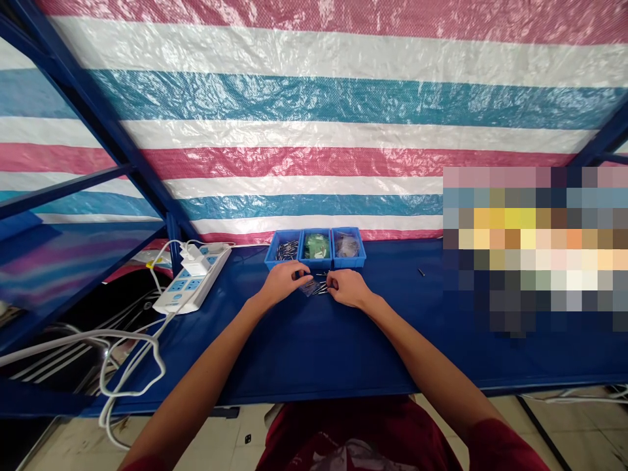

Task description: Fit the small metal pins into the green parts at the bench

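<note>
My left hand [284,281] is closed, its thumb and fingers pinching the edge of a small clear plastic bag [309,288]. Several thin dark metal pieces [320,288] lie beside the bag, between my two hands. At their right end is my right hand [347,286], with curled fingers touching the pieces; what its fingertips hold is too small to make out. Just behind the hands stand three blue bins: the left bin [283,263] has metal pieces, the middle bin [316,264] green packets, and the right bin [350,263] clear bags.
On the blue table [314,360], a white power strip [193,281] with plugs and cables lies at left. A small dark piece [421,272] lies right of the bins. Blue metal posts frame a striped sheet [304,98]. The right side is pixelated.
</note>
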`<state>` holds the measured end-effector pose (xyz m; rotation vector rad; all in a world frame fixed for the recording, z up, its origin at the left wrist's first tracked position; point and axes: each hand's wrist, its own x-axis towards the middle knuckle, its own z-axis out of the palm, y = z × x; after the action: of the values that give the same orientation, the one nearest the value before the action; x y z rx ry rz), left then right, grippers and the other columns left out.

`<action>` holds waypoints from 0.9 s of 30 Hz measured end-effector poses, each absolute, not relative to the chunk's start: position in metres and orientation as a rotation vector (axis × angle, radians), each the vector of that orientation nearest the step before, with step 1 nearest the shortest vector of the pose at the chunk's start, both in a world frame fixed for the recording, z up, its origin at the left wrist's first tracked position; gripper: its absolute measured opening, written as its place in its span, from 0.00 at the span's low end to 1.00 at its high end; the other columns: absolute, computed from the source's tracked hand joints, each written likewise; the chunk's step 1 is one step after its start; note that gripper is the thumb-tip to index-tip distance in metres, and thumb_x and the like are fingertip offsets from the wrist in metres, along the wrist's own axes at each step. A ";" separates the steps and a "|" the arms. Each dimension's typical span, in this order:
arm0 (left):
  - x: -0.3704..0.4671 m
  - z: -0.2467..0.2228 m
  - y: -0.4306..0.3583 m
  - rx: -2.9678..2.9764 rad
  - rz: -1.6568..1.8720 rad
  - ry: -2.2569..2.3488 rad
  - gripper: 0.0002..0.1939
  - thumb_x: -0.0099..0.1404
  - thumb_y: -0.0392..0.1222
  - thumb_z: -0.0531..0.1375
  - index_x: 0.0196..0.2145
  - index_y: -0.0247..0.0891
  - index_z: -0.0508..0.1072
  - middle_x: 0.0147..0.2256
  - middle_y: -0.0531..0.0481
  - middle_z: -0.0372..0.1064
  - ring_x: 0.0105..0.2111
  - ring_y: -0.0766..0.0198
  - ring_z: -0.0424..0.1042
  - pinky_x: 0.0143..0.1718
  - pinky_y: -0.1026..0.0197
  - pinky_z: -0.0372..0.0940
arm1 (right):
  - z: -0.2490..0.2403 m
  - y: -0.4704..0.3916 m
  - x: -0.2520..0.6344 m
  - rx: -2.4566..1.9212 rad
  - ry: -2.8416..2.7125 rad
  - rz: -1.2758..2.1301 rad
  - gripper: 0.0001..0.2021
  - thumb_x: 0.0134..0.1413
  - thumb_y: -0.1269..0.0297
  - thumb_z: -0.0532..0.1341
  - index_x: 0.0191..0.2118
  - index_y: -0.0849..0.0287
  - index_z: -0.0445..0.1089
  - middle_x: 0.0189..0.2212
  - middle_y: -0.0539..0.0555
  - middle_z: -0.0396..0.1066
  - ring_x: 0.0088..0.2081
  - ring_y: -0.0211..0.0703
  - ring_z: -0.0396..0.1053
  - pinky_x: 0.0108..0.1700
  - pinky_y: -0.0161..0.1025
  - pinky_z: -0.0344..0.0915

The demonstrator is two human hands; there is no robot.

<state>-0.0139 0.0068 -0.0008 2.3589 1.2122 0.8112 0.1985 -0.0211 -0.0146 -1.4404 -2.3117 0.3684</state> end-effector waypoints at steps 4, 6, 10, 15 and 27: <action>-0.016 -0.005 0.008 2.538 0.608 1.155 0.12 0.61 0.50 0.59 0.30 0.39 0.76 0.22 0.53 0.66 0.23 0.65 0.64 0.26 0.65 0.54 | -0.018 -0.021 0.198 -1.433 -2.392 0.371 0.04 0.45 0.74 0.63 0.26 0.57 0.70 0.27 0.52 0.72 0.32 0.43 0.68 0.29 0.35 0.51; -0.017 -0.009 0.009 2.558 0.590 1.147 0.13 0.63 0.49 0.57 0.30 0.39 0.76 0.21 0.53 0.65 0.23 0.65 0.64 0.26 0.64 0.54 | -0.021 -0.020 0.197 -1.421 -2.422 0.354 0.05 0.46 0.75 0.62 0.25 0.57 0.70 0.29 0.52 0.72 0.33 0.43 0.68 0.29 0.36 0.51; -0.016 -0.012 0.008 2.557 0.629 1.132 0.14 0.64 0.50 0.56 0.31 0.40 0.77 0.24 0.50 0.70 0.25 0.63 0.67 0.28 0.64 0.57 | -0.023 -0.019 0.197 -1.393 -2.437 0.309 0.05 0.49 0.75 0.61 0.27 0.58 0.69 0.31 0.53 0.71 0.33 0.43 0.68 0.31 0.36 0.53; -0.011 -0.010 0.002 2.511 0.740 1.096 0.18 0.68 0.51 0.51 0.35 0.39 0.76 0.33 0.48 0.75 0.33 0.61 0.71 0.36 0.63 0.61 | -0.022 -0.020 0.197 -1.365 -2.315 0.249 0.05 0.56 0.73 0.57 0.35 0.57 0.67 0.34 0.53 0.71 0.34 0.41 0.68 0.33 0.35 0.55; -0.007 -0.012 -0.002 2.509 0.886 1.089 0.16 0.69 0.49 0.51 0.36 0.38 0.74 0.34 0.47 0.73 0.31 0.64 0.69 0.36 0.63 0.61 | -0.031 -0.020 0.193 -1.079 -2.065 0.347 0.09 0.62 0.69 0.52 0.38 0.57 0.69 0.35 0.54 0.72 0.36 0.41 0.69 0.38 0.35 0.61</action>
<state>-0.0073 -0.0020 -0.0120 2.5086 1.0893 0.8859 0.1935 -0.0196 -0.0315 -1.0786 -2.0648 0.3468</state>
